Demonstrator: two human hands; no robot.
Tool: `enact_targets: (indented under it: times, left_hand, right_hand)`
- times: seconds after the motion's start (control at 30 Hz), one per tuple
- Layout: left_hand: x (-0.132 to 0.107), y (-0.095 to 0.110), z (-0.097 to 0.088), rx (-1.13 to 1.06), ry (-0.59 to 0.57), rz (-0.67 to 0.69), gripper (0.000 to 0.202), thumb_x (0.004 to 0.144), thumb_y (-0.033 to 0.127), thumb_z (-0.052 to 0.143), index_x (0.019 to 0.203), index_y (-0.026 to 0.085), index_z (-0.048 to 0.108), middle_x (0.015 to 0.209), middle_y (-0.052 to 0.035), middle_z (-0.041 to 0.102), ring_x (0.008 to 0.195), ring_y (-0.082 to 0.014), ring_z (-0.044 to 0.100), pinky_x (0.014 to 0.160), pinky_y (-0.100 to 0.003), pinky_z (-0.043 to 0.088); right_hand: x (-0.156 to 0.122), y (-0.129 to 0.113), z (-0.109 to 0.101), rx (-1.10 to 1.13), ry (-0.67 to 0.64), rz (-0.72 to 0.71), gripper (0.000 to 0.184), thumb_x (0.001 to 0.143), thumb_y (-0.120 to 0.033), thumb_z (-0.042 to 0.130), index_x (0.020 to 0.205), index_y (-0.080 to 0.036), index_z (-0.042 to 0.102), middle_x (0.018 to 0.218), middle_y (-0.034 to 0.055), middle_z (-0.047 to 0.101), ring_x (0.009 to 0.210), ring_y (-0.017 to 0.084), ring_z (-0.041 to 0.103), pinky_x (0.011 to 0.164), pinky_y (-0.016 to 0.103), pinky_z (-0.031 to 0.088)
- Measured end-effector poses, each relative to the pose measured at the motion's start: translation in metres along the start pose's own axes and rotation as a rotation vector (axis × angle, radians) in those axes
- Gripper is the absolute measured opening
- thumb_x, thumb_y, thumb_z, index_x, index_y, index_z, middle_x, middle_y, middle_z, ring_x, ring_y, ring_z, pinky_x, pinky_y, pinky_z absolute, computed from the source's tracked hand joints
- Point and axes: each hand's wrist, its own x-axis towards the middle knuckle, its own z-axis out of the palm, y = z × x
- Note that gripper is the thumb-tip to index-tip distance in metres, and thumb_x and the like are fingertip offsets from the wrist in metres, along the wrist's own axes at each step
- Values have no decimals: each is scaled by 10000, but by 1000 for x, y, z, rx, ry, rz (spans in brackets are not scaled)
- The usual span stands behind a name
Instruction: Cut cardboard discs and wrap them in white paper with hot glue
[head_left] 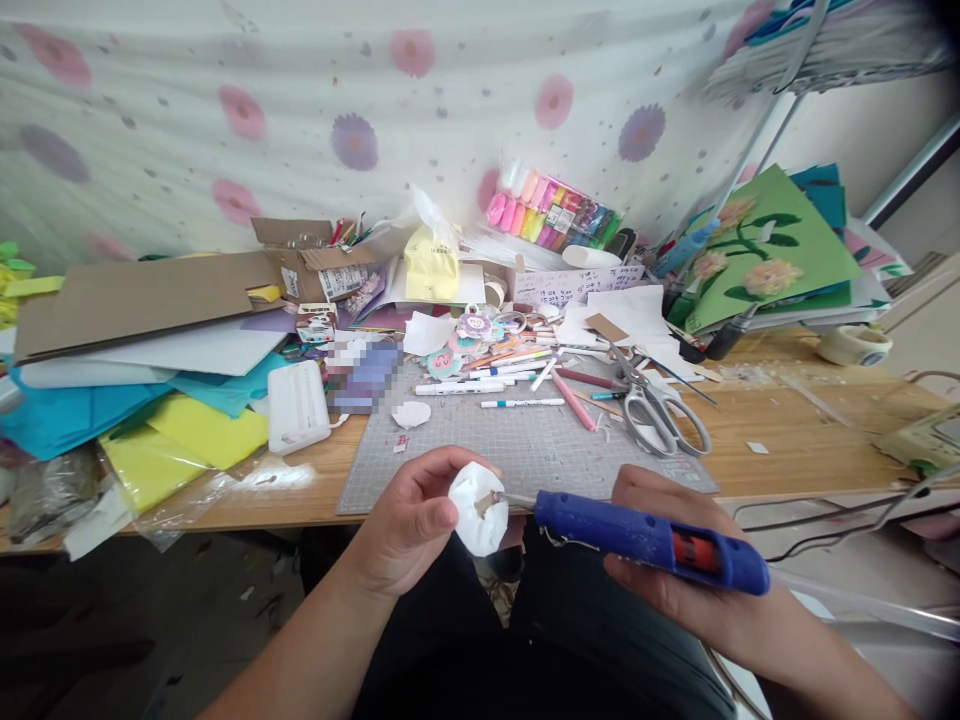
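My left hand [409, 525] pinches a small round white paper piece [477, 525] by its left edge, out over the front of the table. A brownish patch shows at the middle of the paper. My right hand [675, 540] is wrapped round a blue hot glue gun [615, 525] with a red part in its body. The gun points left, and its metal nozzle reaches the brownish patch; whether it touches I cannot tell. Another white paper disc [412, 414] lies on the grey cutting mat [450, 455] beyond my hands.
Scissors [652, 405], several markers [523, 403] and paper scraps crowd the mat. Coloured sheets [187, 430], cardboard [142, 295] and a white power bank [298, 408] lie on the left. Modelling clay packs [551, 210] stand behind. A tape roll [855, 345] and cables [825, 530] are on the right.
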Motion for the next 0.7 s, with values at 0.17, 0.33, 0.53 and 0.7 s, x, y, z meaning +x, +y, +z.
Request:
enact_targets:
  times: [0.17,0.33,0.53,0.7]
  left_hand:
    - [-1,-1,-1,-38,12,0,468,593,465,817,910,135,718,789,-63,651,680,-169,585,619,-269,460]
    - [-2,-3,-5,-27,12,19,478,600,490,802,919,146,712,831,-80,663,745,-207,603,686,-317,473]
    - [-2,-4,-5,-40,-1,14,468,603,478,805,916,145,707,831,-75,669,743,-205,610,681,-307,473]
    - [-2,-4,-5,-36,-18,8,456,631,479,787,928,144,703,833,-76,671,758,-213,619,697,-320,479]
  right_hand:
    - [-1,2,3,51,21,-2,245,879,-385,546,719,-199,531,716,15,492,657,168,499,585,295,370]
    - [1,2,8,51,-25,1,246,889,-373,531,721,-193,520,723,12,493,645,155,501,573,282,366]
    - [1,-1,9,62,-13,0,236,888,-356,533,719,-191,522,722,5,483,655,151,495,582,276,361]
    - [3,-1,9,71,-26,-7,230,881,-357,543,720,-196,511,712,-2,475,639,145,492,572,270,362]
